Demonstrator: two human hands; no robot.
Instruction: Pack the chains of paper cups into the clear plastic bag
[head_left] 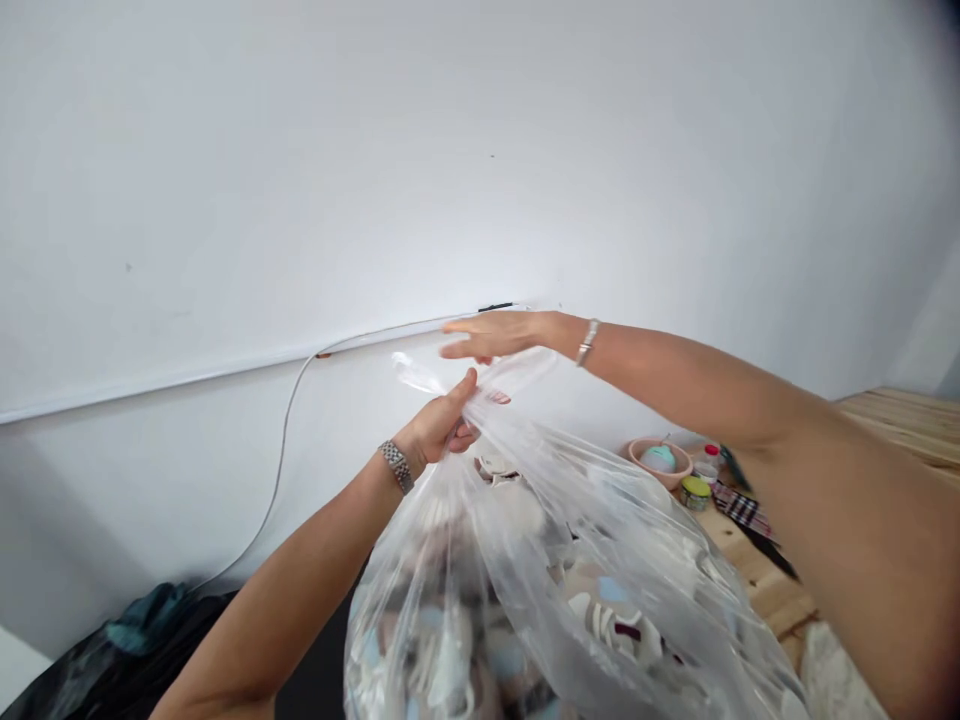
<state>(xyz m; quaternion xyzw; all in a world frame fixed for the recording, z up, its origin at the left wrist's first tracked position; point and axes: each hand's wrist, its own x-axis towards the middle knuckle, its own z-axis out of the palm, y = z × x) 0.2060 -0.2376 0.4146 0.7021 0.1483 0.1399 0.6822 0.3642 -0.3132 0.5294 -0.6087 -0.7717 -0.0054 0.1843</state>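
A large clear plastic bag (525, 580) fills the lower middle, with several shoes (619, 625) showing through it. My left hand (448, 420), with a metal watch at the wrist, is closed round the gathered neck of the bag, thumb up. Above and slightly right of it is my right hand (491, 335), a bracelet at its wrist. Its fingers are apart and point left, over the loose plastic of the bag's top. A twisted end of plastic sticks out to the left between the hands.
A wooden table (750, 570) at the right bears a pink bowl (637, 452), a red-capped bottle (707, 464), a yellow-lidded jar (695, 492) and checked cloth (742, 508). A white cable (283, 440) runs along the wall (300, 180). Black plastic (75, 675) lies lower left.
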